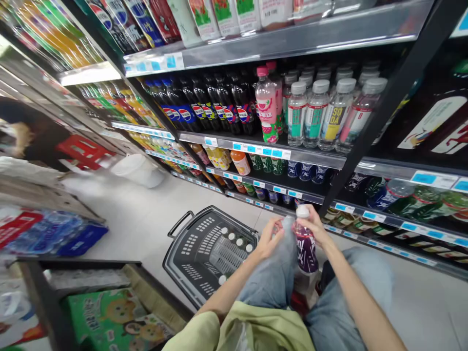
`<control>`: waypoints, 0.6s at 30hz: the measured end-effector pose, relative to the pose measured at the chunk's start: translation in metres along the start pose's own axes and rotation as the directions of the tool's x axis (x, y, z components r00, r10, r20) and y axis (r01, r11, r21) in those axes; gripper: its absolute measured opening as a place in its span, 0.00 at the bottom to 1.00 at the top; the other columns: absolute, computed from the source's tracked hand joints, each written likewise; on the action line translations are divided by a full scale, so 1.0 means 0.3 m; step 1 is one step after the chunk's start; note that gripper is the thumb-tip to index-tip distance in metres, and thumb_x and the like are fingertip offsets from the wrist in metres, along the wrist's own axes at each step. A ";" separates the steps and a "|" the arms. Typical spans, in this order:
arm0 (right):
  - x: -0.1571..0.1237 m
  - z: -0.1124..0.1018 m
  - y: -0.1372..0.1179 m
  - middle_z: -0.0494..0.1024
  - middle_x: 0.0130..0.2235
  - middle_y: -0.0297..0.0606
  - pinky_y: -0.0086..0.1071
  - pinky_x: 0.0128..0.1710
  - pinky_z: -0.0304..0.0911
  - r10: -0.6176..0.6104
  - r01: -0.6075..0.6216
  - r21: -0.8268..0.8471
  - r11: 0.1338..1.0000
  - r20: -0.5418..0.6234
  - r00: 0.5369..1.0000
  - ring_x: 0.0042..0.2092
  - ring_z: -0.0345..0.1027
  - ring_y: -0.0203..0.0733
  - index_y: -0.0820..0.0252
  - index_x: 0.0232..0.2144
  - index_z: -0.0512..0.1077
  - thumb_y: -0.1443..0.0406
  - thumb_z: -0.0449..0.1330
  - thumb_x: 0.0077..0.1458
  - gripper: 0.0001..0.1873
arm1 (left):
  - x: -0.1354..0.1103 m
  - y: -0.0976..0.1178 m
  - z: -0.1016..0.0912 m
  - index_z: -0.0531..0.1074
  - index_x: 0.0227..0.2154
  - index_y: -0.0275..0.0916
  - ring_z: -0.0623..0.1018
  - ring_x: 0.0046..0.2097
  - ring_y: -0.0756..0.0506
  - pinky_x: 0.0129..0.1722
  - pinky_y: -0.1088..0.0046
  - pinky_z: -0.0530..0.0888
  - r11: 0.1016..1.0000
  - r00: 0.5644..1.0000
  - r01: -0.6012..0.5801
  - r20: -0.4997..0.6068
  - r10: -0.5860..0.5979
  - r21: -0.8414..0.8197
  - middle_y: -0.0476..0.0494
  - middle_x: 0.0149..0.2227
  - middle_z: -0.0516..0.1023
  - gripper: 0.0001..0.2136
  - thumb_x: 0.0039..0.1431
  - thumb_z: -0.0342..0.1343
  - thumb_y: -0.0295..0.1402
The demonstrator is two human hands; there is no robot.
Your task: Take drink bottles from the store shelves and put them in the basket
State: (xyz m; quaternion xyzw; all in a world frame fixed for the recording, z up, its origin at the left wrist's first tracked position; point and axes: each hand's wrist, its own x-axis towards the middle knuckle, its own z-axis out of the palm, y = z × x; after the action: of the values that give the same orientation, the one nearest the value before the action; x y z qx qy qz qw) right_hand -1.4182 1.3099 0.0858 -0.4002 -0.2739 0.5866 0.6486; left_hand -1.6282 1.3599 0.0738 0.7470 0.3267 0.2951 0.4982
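Note:
In front of my knees, my right hand [313,226] grips a dark purple drink bottle [306,251] near its white cap, holding it roughly upright. My left hand [271,238] is beside my knee, its fingers loosely bent and apart, with nothing visible in it. To the left on the floor stands a dark grey shopping basket [190,261]. Inside it are several bottles with white caps [239,242]; their bodies are mostly hidden.
Shelves of drinks rise ahead, with cola bottles [215,105], pink bottles [266,105] and clear soda bottles [321,117]. A white bucket [139,170] and a red crate [83,151] lie further left, near another person. A green carton [109,314] sits at lower left.

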 end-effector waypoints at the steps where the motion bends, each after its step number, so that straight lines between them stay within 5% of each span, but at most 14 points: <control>1: -0.014 0.016 0.008 0.80 0.34 0.29 0.33 0.30 0.73 0.005 0.000 -0.072 0.997 0.076 0.997 0.30 0.77 0.41 0.50 0.43 0.65 0.61 0.78 0.44 0.31 | -0.003 0.028 -0.031 0.68 0.61 0.37 0.76 0.45 0.43 0.44 0.69 0.75 1.000 1.000 0.006 0.018 -0.006 -0.006 0.40 0.44 0.76 0.27 0.68 0.52 0.50; 4: -0.047 0.056 0.039 0.77 0.38 0.28 0.27 0.28 0.66 -0.002 0.086 -0.323 0.943 0.252 0.968 0.30 0.71 0.34 0.52 0.41 0.64 0.63 0.77 0.43 0.29 | 0.003 0.118 -0.105 0.68 0.62 0.39 0.75 0.38 0.46 0.34 0.75 0.71 0.996 0.988 0.060 0.141 -0.069 0.063 0.46 0.39 0.75 0.28 0.66 0.56 0.51; 9: -0.068 0.091 0.112 0.70 0.32 0.23 0.25 0.26 0.56 0.076 0.170 -0.538 0.826 0.404 0.911 0.27 0.61 0.31 0.53 0.40 0.63 0.68 0.72 0.42 0.26 | -0.022 0.180 -0.125 0.78 0.41 0.41 0.76 0.34 0.47 0.39 0.74 0.71 0.923 0.946 0.004 0.298 -0.129 0.385 0.50 0.32 0.78 0.11 0.62 0.62 0.42; 13: -0.063 0.087 0.158 0.67 0.29 0.20 0.26 0.26 0.52 0.101 0.192 -0.596 0.780 0.422 0.901 0.26 0.58 0.30 0.52 0.40 0.62 0.71 0.69 0.40 0.27 | -0.092 0.135 -0.082 0.77 0.43 0.42 0.80 0.42 0.44 0.47 0.70 0.74 0.934 0.975 0.026 0.198 -0.103 0.355 0.45 0.41 0.82 0.09 0.62 0.60 0.38; 18: -0.073 0.092 0.196 0.69 0.29 0.21 0.27 0.26 0.53 0.146 0.217 -0.663 0.717 0.446 0.883 0.28 0.62 0.34 0.52 0.45 0.60 0.72 0.68 0.42 0.30 | -0.138 0.108 -0.057 0.79 0.38 0.40 0.80 0.41 0.45 0.47 0.69 0.75 0.958 0.993 0.085 0.055 -0.104 0.273 0.44 0.39 0.82 0.09 0.52 0.61 0.29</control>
State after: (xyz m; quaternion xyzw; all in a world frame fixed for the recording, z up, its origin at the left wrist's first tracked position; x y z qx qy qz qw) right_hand -1.4765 1.2933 0.0535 -0.4547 -0.6298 0.5056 0.3754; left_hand -1.6603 1.3276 0.1049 0.8012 0.3818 0.1977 0.4161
